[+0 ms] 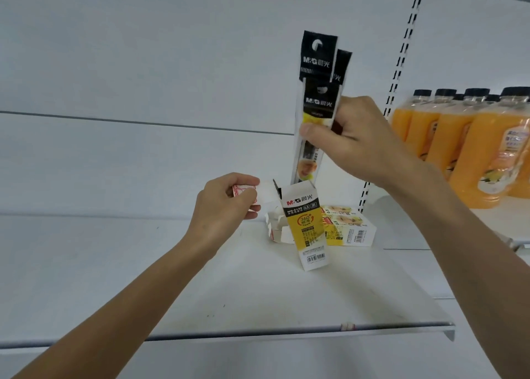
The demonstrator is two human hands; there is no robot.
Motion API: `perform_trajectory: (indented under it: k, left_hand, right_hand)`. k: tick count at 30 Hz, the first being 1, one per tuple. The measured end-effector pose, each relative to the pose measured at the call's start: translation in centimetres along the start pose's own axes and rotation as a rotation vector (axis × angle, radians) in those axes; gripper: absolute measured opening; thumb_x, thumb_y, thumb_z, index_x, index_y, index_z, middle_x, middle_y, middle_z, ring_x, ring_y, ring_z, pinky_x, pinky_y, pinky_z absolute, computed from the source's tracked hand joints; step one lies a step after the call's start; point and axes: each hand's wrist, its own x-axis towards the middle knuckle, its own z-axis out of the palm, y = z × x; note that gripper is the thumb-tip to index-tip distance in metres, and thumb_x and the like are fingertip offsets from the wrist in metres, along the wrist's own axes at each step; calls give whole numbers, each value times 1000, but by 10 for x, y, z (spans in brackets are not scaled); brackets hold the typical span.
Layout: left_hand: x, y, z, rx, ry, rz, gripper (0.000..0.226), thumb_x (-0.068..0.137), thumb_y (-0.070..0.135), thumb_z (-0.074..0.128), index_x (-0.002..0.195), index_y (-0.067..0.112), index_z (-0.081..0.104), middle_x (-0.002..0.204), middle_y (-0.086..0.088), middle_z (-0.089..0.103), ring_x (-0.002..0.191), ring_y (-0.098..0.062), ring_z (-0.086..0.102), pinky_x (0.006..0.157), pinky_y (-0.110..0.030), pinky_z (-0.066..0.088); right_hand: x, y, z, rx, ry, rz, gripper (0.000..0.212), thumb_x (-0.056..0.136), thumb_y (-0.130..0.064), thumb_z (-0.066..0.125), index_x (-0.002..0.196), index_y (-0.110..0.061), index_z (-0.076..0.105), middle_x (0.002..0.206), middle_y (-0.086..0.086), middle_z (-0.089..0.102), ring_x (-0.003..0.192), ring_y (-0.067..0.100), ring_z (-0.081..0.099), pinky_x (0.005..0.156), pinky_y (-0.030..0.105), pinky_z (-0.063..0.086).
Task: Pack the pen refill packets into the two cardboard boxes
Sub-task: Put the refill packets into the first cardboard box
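Gripping at least 3 pen refill packets [317, 92] upright in the right hand [352, 143], with thumb and curled fingers closed round the middle of the bundle. Lower ends right at the open mouth of the standing cardboard box [307, 229], mid-shelf [200, 278]; impossible to tell how deep inside. Pinching that box's top flap [266, 192] out to the left with the left hand [226, 203], seemingly to keep the mouth open. Just behind and to the right, lying flat: the 2nd cardboard box [350, 229]. Far right, on the neighbouring shelf: orange drink bottles [473, 155], well apart from the work.

Probably midway through filling box 1 of 2, with box 2 not yet touched.

Risks from here:
- Toppling. Tall, narrow, tilted slightly, steadied only through 1 flap; an off-centre push down could knock it over toward the near edge.
- Snagging. Staggered tops, so likely staggered bottoms too; could catch on the rim or a side flap and bend.
- Spilling. Easing the right-hand grip before the ends are well inside could fan the bundle out across the shelf.
- Tearing. Too hard a tug on the flap could rip it or drag the box left.
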Motion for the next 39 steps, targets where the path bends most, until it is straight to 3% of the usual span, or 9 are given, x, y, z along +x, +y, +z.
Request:
perform_trajectory:
  k: [7, 12, 15, 19, 23, 27, 31, 35, 39]
  left_hand:
    - [1, 0, 3, -83, -13, -30, 24, 86, 2, 44, 94, 12, 64, 84, -1, 57, 70, -16, 70, 68, -33, 58]
    - [2, 1, 8, -77, -23, 8, 25, 87, 2, 43, 94, 14, 65, 82, 1, 51, 78, -19, 66, 72, -34, 57]
    - [3, -2, 7, -79, -21, -1, 24, 88, 3, 43, 98, 11, 63, 89, -2, 56, 76, -13, 69, 73, -32, 57]
    - [8, -6, 2, -79, -2, 1, 21, 86, 5, 46, 96, 12, 64, 84, 1, 57, 77, -7, 67, 77, -33, 56]
    - [10, -9, 1, -108, 28, 11, 24, 84, 6, 55, 105, 18, 56, 90, -2, 59, 88, -16, 66, 84, -37, 54]
    - [2, -22, 12, -317, 27, -59, 69, 78, 12, 69, 129, 32, 27, 105, 1, 58, 96, -12, 62, 82, -34, 53]
    - [-16, -39, 40, -204, -76, -176, 62, 68, 28, 77, 118, 28, 40, 107, 9, 61, 97, -9, 61, 87, -37, 50]
    - [-10, -50, 42, -296, 102, -265, 53, 71, 27, 76, 114, 27, 46, 103, 7, 64, 99, -14, 61, 86, -47, 51]
    - [-13, -50, 42, -406, 177, -264, 45, 77, 17, 70, 115, 20, 46, 107, 1, 64, 95, -11, 63, 75, -35, 55]
  right_hand:
    - [-1, 2, -4, 298, 2, -18, 32, 79, -10, 51, 54, -16, 32, 52, -7, 29, 48, 7, 29, 49, 20, 23]
    - [0, 19, 21, -120, -261, 148, 30, 83, -29, 48, 56, -23, 37, 52, -9, 45, 49, 6, 41, 53, 28, 33]
    - [-12, 31, 32, -67, -340, 372, 26, 82, -43, 60, 79, -17, 60, 76, -1, 61, 69, 17, 55, 61, 31, 38]
    - [-17, 34, 26, 301, -222, 435, 50, 66, -65, 59, 108, -40, 60, 107, -16, 59, 98, 0, 54, 80, 24, 43]
    - [-33, 48, 43, 332, -378, 498, 60, 76, -36, 73, 127, -45, 42, 125, -17, 51, 113, -1, 48, 82, 19, 42]
    - [-49, 53, 66, 317, -294, 543, 82, 72, -17, 76, 136, -41, 29, 113, -15, 52, 106, 4, 52, 77, 17, 46]
    - [-52, 48, 86, 310, -285, 434, 76, 69, -11, 76, 134, -27, 40, 110, -9, 50, 101, 7, 52, 82, 27, 51]
    - [-61, 73, 70, 641, -340, 560, 58, 75, 2, 70, 124, -24, 50, 121, -8, 57, 111, 2, 56, 84, 23, 53]
    - [-90, 125, 75, -112, -402, 657, 63, 78, -18, 68, 135, -20, 40, 137, 0, 45, 127, 18, 41, 97, 30, 38]
